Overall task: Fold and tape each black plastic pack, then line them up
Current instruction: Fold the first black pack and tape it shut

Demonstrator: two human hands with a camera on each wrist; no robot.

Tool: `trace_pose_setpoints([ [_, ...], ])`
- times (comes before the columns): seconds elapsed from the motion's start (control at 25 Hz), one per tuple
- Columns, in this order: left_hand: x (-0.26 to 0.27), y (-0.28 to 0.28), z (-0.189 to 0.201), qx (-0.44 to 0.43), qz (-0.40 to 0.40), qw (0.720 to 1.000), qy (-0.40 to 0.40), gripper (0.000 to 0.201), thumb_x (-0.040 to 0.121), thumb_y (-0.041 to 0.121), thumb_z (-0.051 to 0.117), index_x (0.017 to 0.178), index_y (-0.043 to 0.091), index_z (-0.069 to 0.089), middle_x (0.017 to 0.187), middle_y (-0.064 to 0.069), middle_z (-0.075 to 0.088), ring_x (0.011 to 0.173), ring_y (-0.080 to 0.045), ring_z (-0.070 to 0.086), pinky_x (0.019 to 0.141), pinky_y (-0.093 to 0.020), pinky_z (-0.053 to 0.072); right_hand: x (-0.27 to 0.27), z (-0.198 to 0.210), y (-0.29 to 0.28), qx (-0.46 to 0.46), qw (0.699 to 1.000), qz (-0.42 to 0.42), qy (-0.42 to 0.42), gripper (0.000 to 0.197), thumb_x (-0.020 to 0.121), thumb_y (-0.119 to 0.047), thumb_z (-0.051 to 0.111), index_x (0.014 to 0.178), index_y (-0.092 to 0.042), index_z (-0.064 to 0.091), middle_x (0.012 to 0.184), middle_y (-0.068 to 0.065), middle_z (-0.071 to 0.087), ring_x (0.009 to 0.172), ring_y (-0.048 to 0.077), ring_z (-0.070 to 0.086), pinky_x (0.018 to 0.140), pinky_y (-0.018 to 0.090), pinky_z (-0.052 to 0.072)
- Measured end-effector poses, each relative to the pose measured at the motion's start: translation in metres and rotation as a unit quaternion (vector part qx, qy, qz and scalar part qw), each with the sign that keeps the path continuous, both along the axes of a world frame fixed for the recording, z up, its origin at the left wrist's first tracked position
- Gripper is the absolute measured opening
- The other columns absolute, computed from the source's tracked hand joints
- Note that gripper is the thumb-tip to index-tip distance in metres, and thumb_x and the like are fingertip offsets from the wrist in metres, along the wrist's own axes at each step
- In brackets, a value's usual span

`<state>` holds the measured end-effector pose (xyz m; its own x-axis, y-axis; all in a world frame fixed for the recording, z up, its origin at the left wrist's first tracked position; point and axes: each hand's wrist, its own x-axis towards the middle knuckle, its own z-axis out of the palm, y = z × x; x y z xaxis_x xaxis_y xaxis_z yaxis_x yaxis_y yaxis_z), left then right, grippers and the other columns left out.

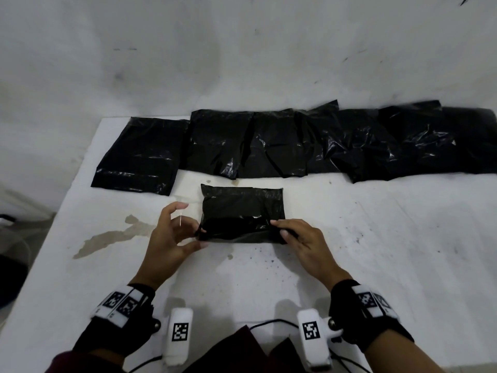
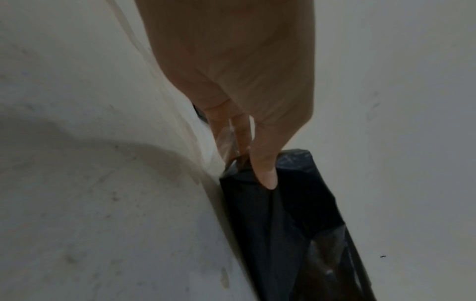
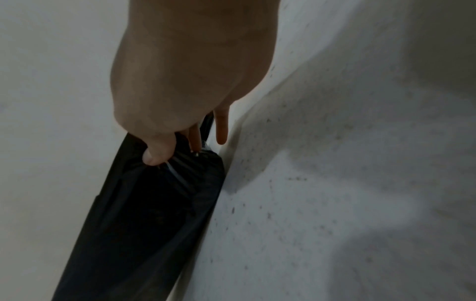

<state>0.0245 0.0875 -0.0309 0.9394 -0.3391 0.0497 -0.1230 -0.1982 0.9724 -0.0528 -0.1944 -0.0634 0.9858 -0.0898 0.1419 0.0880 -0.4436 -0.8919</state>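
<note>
A folded black plastic pack (image 1: 242, 211) lies on the white table (image 1: 376, 251) in front of me. My left hand (image 1: 201, 236) pinches its left end between thumb and fingers. The left wrist view shows the thumb (image 2: 266, 175) pressed on the pack (image 2: 296, 224). A thin strip of clear tape (image 1: 181, 220) hangs at the left fingers, and the tape (image 2: 229, 140) glints along them. My right hand (image 1: 278, 228) pinches the pack's right end, with its thumb (image 3: 154, 156) pressed into the pack (image 3: 154, 213).
Several other black plastic packs (image 1: 269, 144) lie overlapping in a row along the back of the table, next to the white wall. One flat pack (image 1: 139, 154) sits at the row's left end. A brownish stain (image 1: 113, 235) marks the table left of my hands.
</note>
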Motion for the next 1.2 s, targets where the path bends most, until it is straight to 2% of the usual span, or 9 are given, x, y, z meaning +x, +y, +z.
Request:
trace_pose_setpoints([
  [0.2,-0.002,0.004,0.011,0.006,0.009,1.0,0.02,0.073,0.057,0.002,0.079,0.114,0.028,0.041,0.083,-0.009,0.066,0.074,-0.02,0.065,0.074,-0.024,0.054,-0.005,-0.005,-0.003,0.01,0.999,0.007,-0.03,0.027,0.09,-0.029,0.051,0.11,-0.019,0.066,0.117,-0.01,0.064,0.112,0.001,0.058,0.095,0.016,0.045],
  [0.32,0.001,0.005,0.021,-0.018,0.025,0.999,0.026,0.07,0.061,-0.005,0.075,0.114,0.027,0.042,0.088,-0.006,0.07,0.073,-0.021,0.067,0.07,-0.028,0.055,-0.005,-0.006,-0.004,0.019,1.0,0.005,-0.025,0.024,0.09,-0.015,0.054,0.111,-0.018,0.066,0.116,-0.012,0.064,0.112,-0.001,0.057,0.095,0.014,0.044],
  [0.44,0.005,0.014,0.031,-0.08,0.081,0.993,0.04,0.058,0.069,-0.003,0.067,0.111,0.029,0.045,0.095,-0.004,0.072,0.074,-0.021,0.068,0.063,-0.025,0.055,-0.006,-0.006,-0.004,0.029,0.999,-0.002,-0.019,0.026,0.09,-0.008,0.054,0.113,-0.014,0.066,0.116,-0.012,0.064,0.113,-0.003,0.056,0.095,0.011,0.042],
  [0.56,0.006,0.021,0.043,-0.074,0.098,0.992,0.027,0.058,0.072,-0.008,0.065,0.112,0.03,0.046,0.098,-0.002,0.072,0.074,-0.022,0.068,0.058,-0.023,0.053,-0.006,-0.007,-0.004,0.035,0.999,-0.003,-0.013,0.029,0.091,-0.003,0.055,0.115,-0.017,0.065,0.116,-0.012,0.064,0.113,-0.004,0.056,0.095,0.011,0.042],
  [0.68,0.0,0.02,0.058,-0.046,0.093,0.994,0.021,0.058,0.063,0.005,0.071,0.106,0.036,0.047,0.094,0.002,0.073,0.065,-0.022,0.063,0.057,-0.018,0.051,-0.005,-0.006,-0.004,0.033,0.999,-0.004,-0.014,0.03,0.091,-0.005,0.054,0.115,-0.022,0.063,0.115,-0.014,0.063,0.112,-0.005,0.056,0.095,0.011,0.043],
  [0.84,-0.01,0.023,0.076,-0.024,0.121,0.992,-0.012,0.062,0.059,0.009,0.075,0.103,0.041,0.046,0.09,-0.001,0.073,0.058,-0.024,0.057,0.061,-0.023,0.053,-0.006,-0.003,-0.002,0.028,1.0,-0.005,-0.011,0.028,0.09,-0.014,0.053,0.115,-0.024,0.063,0.115,-0.018,0.063,0.112,-0.006,0.056,0.095,0.011,0.043],
  [1.0,-0.006,0.012,0.072,0.131,0.026,0.991,-0.016,0.077,0.053,0.012,0.085,0.109,0.042,0.042,0.09,0.007,0.071,0.058,-0.014,0.062,0.056,-0.015,0.05,-0.005,-0.003,-0.002,0.028,0.999,-0.011,-0.013,0.028,0.089,-0.017,0.054,0.114,-0.02,0.065,0.114,-0.013,0.065,0.111,-0.002,0.058,0.095,0.013,0.044],
  [1.12,-0.003,-0.001,0.051,0.138,-0.027,0.989,0.041,0.072,0.054,0.018,0.084,0.109,0.04,0.044,0.087,0.002,0.072,0.058,-0.015,0.061,0.06,-0.017,0.049,-0.004,-0.002,-0.003,0.033,0.999,-0.013,-0.013,0.026,0.09,-0.01,0.057,0.113,-0.019,0.066,0.113,-0.01,0.066,0.11,0.0,0.059,0.094,0.015,0.045],
  [1.2,0.0,-0.005,0.042,0.095,-0.001,0.994,0.061,0.064,0.063,0.006,0.08,0.11,0.033,0.047,0.076,-0.012,0.069,0.056,-0.015,0.058,0.059,-0.019,0.049,-0.005,0.003,-0.002,0.039,0.999,-0.017,-0.005,0.027,0.09,-0.005,0.058,0.111,-0.02,0.066,0.11,-0.009,0.067,0.105,-0.003,0.061,0.09,0.012,0.046],
])
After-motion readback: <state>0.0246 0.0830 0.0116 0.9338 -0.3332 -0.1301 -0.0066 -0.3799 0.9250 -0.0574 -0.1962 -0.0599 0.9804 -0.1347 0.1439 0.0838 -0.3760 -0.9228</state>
